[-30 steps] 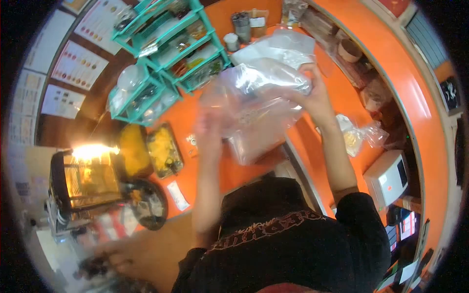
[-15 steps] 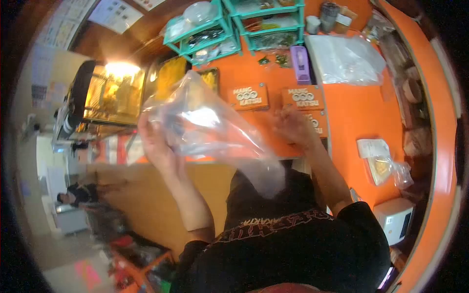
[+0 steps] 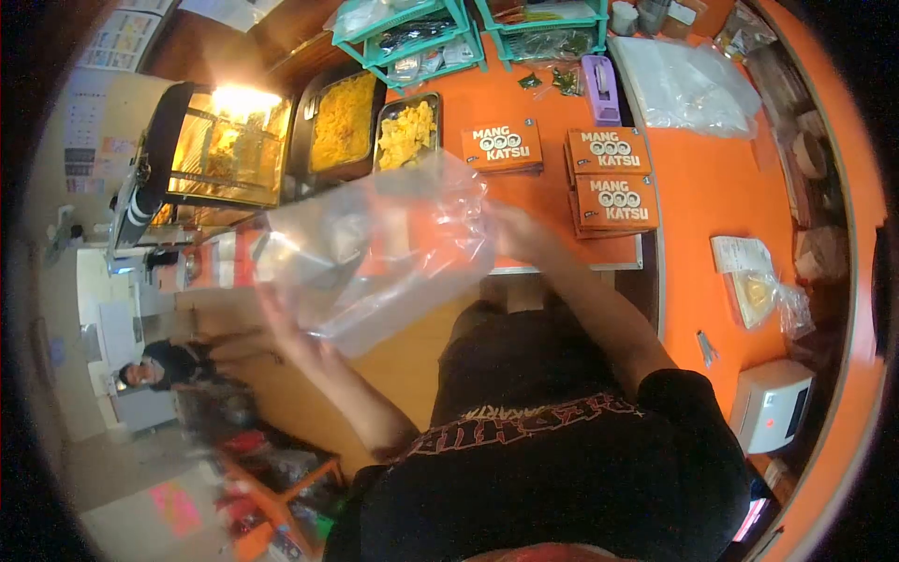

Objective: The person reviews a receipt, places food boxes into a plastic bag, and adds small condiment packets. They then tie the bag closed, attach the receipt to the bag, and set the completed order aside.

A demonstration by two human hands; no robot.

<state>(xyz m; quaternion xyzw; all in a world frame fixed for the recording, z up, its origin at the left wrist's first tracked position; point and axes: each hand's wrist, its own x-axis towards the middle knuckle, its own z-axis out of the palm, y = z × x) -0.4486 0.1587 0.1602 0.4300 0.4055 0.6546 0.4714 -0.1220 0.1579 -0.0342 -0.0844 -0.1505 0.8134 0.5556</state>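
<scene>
A clear plastic bag (image 3: 375,253) is stretched between my two hands, above the edge of the orange counter. My left hand (image 3: 292,323) grips its lower left side, with some fingers seen blurred through the film. At the bag's right end, my right hand (image 3: 508,229) is closed on the plastic, its fingertips partly hidden. Just beyond the bag lie a tray of yellow chunks (image 3: 408,131) and a tray of orange-yellow crumbs (image 3: 343,124). Stacked "Mang Katsu" boxes (image 3: 613,201) sit beyond my right hand, and another such box (image 3: 502,145) lies nearer the trays.
A lit glass warmer (image 3: 229,145) stands at the left. Green tiered racks (image 3: 412,47) line the back, near a purple stapler-like device (image 3: 600,89). Flat plastic bags (image 3: 688,84) lie at right, above a wrapped item (image 3: 749,286) and a white machine (image 3: 775,407). A person (image 3: 173,365) is at far left.
My right hand has moved left from near the boxes onto the bag's end. The bag, which hung down to the right, is now spread wide between both hands. The view has shifted.
</scene>
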